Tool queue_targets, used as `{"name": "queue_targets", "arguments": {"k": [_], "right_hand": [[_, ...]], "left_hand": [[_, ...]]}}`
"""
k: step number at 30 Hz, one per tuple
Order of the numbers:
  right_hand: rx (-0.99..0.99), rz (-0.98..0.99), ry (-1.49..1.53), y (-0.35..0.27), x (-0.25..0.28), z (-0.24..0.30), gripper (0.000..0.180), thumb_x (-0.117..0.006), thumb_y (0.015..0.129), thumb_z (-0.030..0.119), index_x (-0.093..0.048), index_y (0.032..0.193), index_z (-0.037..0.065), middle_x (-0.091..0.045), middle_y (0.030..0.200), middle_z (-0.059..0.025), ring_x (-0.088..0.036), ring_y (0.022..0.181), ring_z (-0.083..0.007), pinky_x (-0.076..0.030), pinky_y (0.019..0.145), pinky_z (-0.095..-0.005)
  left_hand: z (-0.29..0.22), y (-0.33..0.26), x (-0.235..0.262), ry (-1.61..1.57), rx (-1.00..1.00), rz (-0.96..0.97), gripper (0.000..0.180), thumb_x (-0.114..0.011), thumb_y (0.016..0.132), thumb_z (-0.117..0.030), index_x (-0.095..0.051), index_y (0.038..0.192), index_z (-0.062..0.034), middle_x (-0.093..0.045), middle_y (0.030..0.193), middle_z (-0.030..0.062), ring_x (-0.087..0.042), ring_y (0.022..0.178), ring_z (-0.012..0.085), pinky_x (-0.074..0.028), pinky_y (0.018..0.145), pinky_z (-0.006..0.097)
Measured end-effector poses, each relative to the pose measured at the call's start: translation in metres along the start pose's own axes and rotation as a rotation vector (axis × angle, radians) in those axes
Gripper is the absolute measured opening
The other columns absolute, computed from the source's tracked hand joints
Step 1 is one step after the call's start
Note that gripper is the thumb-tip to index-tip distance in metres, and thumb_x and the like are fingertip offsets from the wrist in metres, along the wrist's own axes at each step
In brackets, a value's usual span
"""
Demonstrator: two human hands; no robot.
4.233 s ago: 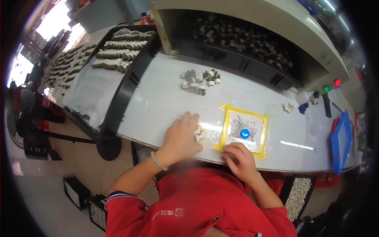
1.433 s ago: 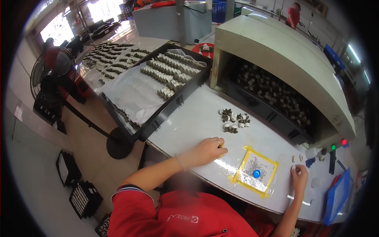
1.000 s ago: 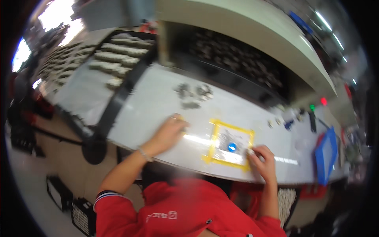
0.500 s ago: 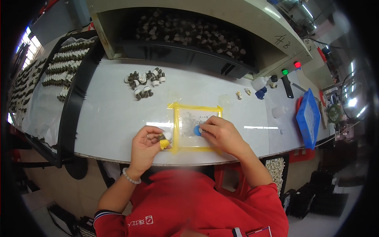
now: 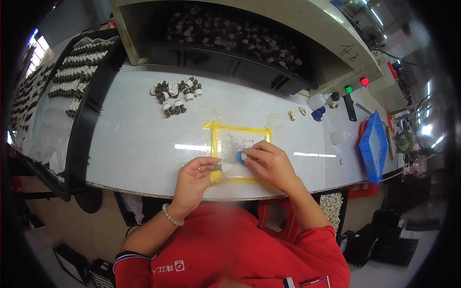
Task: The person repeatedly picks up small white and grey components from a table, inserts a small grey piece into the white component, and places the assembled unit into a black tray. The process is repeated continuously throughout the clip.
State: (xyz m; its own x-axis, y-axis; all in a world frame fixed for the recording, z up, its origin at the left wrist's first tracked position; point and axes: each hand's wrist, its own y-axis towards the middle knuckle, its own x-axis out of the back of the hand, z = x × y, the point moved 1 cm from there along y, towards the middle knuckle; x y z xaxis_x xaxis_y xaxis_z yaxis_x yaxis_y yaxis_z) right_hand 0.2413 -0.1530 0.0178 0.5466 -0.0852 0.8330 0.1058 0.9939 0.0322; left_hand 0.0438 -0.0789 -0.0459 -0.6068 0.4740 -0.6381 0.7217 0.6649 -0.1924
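Note:
Over the near left of a yellow-taped square (image 5: pixel 214 144) on the white table, my left hand (image 5: pixel 191 181) pinches a small white-and-dark fitting (image 5: pixel 222 168). A yellow covering (image 5: pixel 216 176) shows at its thumb tip. My right hand (image 5: pixel 272 165) is closed above the square, fingertips together on a small blue round piece (image 5: pixel 239 156); a bit of white shows beside the blue, and the fingers partly hide both. The two hands are close but apart. Farther back on the left lies a loose group of similar white-and-dark fittings (image 5: pixel 174 91).
A black bin (image 5: pixel 206 60) full of small parts sits under the beige housing. Black trays (image 5: pixel 89 120) of lined-up fittings stand left. At right are a white bottle (image 5: pixel 316 101), a blue crumpled piece (image 5: pixel 317 114), a black-handled tool (image 5: pixel 350 106) and a tilted blue tray (image 5: pixel 373 146).
My left hand has moved right with the fitting, onto the taped square and close to my right hand. My right hand has hardly moved, still on the blue piece.

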Motion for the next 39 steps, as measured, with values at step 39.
{"name": "queue_targets", "arguments": {"k": [39], "right_hand": [[-0.173, -0.483, 0.041, 0.011, 0.048, -0.1, 0.021, -0.067, 0.081, 0.01, -0.066, 0.099, 0.0, -0.063, 0.096, -0.0128, -0.061, 0.079, -0.0216, -0.048, 0.07, -0.0301]], "left_hand": [[-0.071, -0.016, 0.007, 0.265, -0.115, -0.028, 0.026, -0.061, 0.08, 0.006, -0.051, 0.103, -0.0006, -0.062, 0.092, 0.0127, -0.063, 0.081, 0.0189, -0.052, 0.076, 0.03]]}}
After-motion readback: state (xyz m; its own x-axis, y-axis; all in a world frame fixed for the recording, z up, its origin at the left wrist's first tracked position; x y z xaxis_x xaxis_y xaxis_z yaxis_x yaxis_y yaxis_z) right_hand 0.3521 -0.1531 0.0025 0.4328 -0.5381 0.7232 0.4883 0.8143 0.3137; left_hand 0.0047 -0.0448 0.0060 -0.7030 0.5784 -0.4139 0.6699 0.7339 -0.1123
